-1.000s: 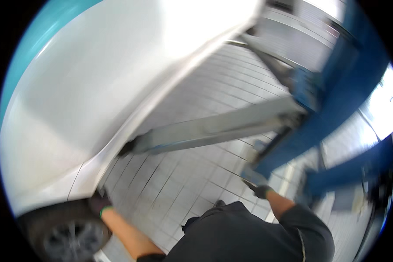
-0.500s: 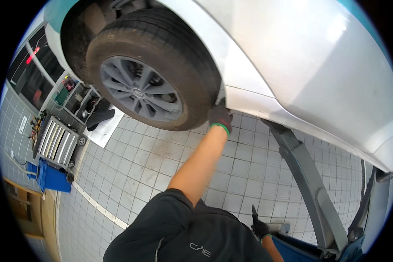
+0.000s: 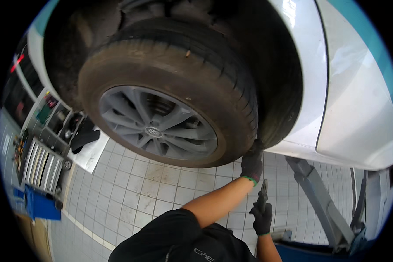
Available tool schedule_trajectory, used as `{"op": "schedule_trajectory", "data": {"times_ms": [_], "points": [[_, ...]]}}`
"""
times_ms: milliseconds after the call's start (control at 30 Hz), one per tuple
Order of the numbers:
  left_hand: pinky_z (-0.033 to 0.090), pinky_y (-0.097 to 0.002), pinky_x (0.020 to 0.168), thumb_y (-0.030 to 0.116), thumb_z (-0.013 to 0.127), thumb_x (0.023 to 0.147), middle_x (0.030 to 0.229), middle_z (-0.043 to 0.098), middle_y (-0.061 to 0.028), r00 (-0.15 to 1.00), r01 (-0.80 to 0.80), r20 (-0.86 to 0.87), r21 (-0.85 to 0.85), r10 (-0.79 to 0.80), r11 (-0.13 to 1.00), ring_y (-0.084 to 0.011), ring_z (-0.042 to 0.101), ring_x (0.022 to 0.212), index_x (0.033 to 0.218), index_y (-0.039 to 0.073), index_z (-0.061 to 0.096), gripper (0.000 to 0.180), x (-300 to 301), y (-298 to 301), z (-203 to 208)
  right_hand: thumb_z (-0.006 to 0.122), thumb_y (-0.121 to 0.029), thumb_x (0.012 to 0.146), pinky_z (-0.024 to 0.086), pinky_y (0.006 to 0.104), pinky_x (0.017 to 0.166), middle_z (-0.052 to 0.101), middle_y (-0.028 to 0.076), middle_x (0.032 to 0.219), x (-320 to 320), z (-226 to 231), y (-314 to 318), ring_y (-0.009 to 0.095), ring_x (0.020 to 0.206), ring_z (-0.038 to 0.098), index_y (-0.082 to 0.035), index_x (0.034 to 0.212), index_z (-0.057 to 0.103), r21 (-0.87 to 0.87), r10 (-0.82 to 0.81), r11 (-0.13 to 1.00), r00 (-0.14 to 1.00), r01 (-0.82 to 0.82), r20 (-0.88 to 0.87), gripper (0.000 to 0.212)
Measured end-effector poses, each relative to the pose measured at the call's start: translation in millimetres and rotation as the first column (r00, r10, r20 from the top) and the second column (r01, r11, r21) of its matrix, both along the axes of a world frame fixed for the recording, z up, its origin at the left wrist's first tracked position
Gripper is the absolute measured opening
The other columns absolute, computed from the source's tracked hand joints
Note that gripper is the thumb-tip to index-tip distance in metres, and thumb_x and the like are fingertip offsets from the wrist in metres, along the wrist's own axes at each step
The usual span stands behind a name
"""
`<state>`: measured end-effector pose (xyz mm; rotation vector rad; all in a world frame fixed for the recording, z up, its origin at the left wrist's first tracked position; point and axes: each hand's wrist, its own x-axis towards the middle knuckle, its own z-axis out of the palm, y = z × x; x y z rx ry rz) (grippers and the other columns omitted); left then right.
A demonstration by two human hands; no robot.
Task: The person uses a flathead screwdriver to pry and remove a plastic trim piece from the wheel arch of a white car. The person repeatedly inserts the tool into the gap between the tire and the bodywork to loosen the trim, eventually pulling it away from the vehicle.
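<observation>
A worn, dusty tyre on a grey multi-spoke wheel hangs off the floor in the arch of a raised white car. My left hand, in a dark glove with a green cuff, reaches up to the tyre's lower right edge by the wheel arch. Its fingers blend into the dark there, so their pose is unclear. Lower down, my right hand, gloved alike, is closed round a pair of pliers whose jaws point up. A small pale speck shows on the tyre's shoulder.
A grey lift arm slants down beneath the car at right to a blue base. On the left stand a drawer trolley, a blue bin and a shelf unit. Grey tiles cover the floor.
The view has come closer to the wheel, which now fills more of it. My right hand has risen with the pliers toward my left hand, which stays by the tyre's edge.
</observation>
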<state>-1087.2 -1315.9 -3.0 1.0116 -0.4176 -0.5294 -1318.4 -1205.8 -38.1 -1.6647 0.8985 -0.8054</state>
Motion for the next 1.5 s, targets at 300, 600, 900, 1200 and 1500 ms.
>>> {"op": "schedule_trajectory", "data": {"times_ms": [300, 600, 900, 1200, 1500], "points": [[0.034, -0.0334, 0.118, 0.022, 0.055, 0.104, 0.154, 0.045, -0.0228, 0.739, 0.662, 0.031, 0.15, -0.673, 0.734, -0.0248, 0.044, 0.143, 0.156, -0.004, 0.03, 0.064, 27.9, 132.5, 68.7, 0.068, -0.017, 0.092, 0.05, 0.0375, 0.093, 0.067, 0.015, 0.115, 118.0, 52.1, -13.5, 0.028, 0.107, 0.066, -0.004, 0.129, 0.063, 0.087, -0.05, 0.995, 0.999, 0.051, -0.005, 0.04], [0.027, -0.0442, 0.121, 0.033, 0.062, 0.094, 0.159, 0.031, -0.0316, 0.72, 0.287, 0.477, 0.456, -0.503, 0.843, -0.0441, 0.029, 0.15, 0.158, -0.005, 0.022, 0.084, 37.0, 96.0, 66.3, 0.069, -0.02, 0.09, 0.048, 0.0441, 0.099, 0.063, 0.018, 0.13, 163.9, 41.0, -63.1, 0.037, 0.12, 0.061, -0.008, 0.138, 0.057, -0.359, -0.083, 0.933, 0.952, -0.029, -0.294, 0.051], [0.032, -0.0401, 0.118, 0.038, 0.053, 0.096, 0.16, 0.032, -0.0283, 0.634, 0.234, 0.53, 0.561, -0.562, 0.794, -0.0392, 0.034, 0.149, 0.161, 0.001, 0.012, 0.085, 46.3, 64.2, 49.1, 0.07, -0.022, 0.088, 0.049, 0.0448, 0.099, 0.064, 0.017, 0.128, 187.5, 25.6, -86.4, 0.036, 0.121, 0.06, -0.008, 0.135, 0.058, -0.373, -0.016, 0.925, 0.976, -0.067, -0.215, 0.05], [0.042, -0.0393, 0.107, 0.011, 0.056, 0.094, 0.133, 0.053, -0.0193, 0.631, -0.104, 0.735, 0.397, -0.248, 0.912, -0.0327, 0.053, 0.128, 0.144, 0.006, 0.035, 0.054, 33.1, 20.4, 5.8, 0.07, -0.022, 0.088, 0.05, 0.0441, 0.098, 0.065, 0.015, 0.127, 203.1, 5.3, -129.1, 0.034, 0.121, 0.06, -0.009, 0.13, 0.061, -0.344, 0.075, 0.926, 0.967, -0.157, -0.242, 0.046], [0.044, -0.038, 0.099, 0.006, 0.054, 0.092, 0.113, 0.054, -0.0159, 0.599, -0.222, 0.799, 0.231, -0.054, 0.947, -0.0299, 0.055, 0.109, 0.132, 0.002, 0.047, 0.04, 38.2, -5.1, -15.0, 0.07, -0.023, 0.087, 0.051, 0.0435, 0.098, 0.066, 0.014, 0.125, 204.3, -0.5, -166.7, 0.033, 0.12, 0.06, -0.009, 0.126, 0.064, -0.253, 0.185, 0.933, 0.944, -0.256, -0.272, 0.042]]}}
